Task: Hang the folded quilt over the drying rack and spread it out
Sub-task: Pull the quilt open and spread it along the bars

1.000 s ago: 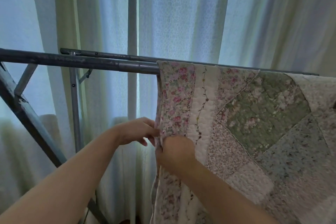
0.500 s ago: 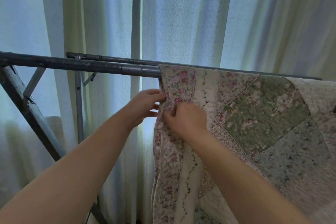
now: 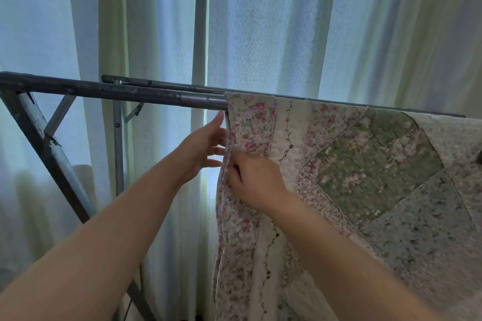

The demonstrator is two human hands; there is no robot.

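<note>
In the head view, a patchwork quilt (image 3: pixel 365 164) is being carried over the top rail of a metal drying rack (image 3: pixel 117 91), which serves here as the landmark. The rack is built of dull grey tubes, scuffed and patchy in finish, with two long round rails running side by side and a slanted leg braced by a short diagonal strut below the rail's left end. The quilt is draped over the right part of the rail, its left edge hanging straight down from the tube. Its cloth is padded and stitched in fine rows, so that the surface is puckered and soft. It is pieced from angular patches: a narrow strip of pink roses along the edge nearest the bare rail, a cream band embroidered with a thin trailing vine beside that, then a large sage-green floral patch and speckled grey-green patches farther right.

Just below the rail, the quilt's hanging edge is being pinched by the right hand (image 3: pixel 257 185), whose fingers are curled closed on the rose-printed border. The left hand (image 3: pixel 206 148) is being held beside the same edge, on the bare-rail side, with its fingers spread and extended; the fingertips are reaching the fabric's edge, but nothing is being gripped by them. Both forearms are bare.

Behind the rack, pale sheer curtains (image 3: pixel 273 34) are hanging in long vertical folds, lit from behind, with a finely textured weave showing in the middle panel.
</note>
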